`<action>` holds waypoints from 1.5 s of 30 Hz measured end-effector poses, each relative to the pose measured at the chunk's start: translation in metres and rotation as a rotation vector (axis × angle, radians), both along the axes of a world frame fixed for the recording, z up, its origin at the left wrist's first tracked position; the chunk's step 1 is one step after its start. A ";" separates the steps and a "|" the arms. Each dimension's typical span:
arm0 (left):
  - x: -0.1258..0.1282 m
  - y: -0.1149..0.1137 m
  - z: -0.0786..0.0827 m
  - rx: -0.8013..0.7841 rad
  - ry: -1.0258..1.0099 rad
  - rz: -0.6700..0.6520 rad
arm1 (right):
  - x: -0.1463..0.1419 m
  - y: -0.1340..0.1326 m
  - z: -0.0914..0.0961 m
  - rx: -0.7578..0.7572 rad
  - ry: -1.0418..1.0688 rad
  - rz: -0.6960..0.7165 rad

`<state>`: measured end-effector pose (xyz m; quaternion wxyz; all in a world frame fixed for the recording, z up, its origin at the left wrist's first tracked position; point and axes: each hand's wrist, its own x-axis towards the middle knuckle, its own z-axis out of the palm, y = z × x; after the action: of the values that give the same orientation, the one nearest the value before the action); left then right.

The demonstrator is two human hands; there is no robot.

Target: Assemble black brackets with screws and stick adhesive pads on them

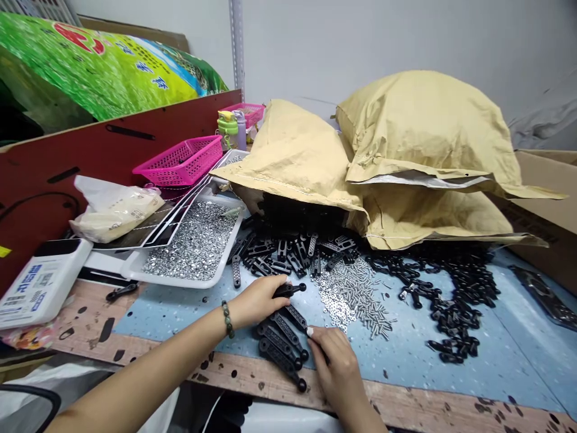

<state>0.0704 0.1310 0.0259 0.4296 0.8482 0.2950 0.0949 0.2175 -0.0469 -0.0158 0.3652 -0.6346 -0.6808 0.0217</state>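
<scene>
My left hand (256, 302) grips a black plastic link (288, 290) by its middle, with one rounded end sticking out to the right. My right hand (333, 367) rests its fingertips at the top end of a black link (294, 317), pinching a small silver fastener (309, 331). Its exact kind is too small to tell. Several black links (279, 347) lie side by side under my hands on a blue speckled mat (428, 355). A loose pile of silver screws (354, 294) sits just beyond them.
A white tray of silver nuts (193, 240) stands left of a heap of black links (274, 255). More black parts (451, 294) lie heaped to the right. Kraft paper bags (424, 129) fill the back, beside pink plastic baskets (178, 160). A white box (42, 282) sits at the left.
</scene>
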 end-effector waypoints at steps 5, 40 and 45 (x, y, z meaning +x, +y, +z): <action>-0.003 0.004 -0.007 -0.013 0.016 0.016 | 0.000 0.005 0.000 0.028 -0.007 0.052; 0.032 0.002 -0.005 0.224 0.027 -0.421 | 0.025 0.024 -0.002 -0.007 -0.067 -0.090; 0.027 0.003 0.000 0.191 0.047 -0.424 | 0.007 -0.002 0.003 -0.016 -0.054 -0.104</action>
<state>0.0971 0.1343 0.0259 0.3506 0.9300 0.1098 0.0105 0.2245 -0.0490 -0.0131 0.3423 -0.6722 -0.6564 -0.0092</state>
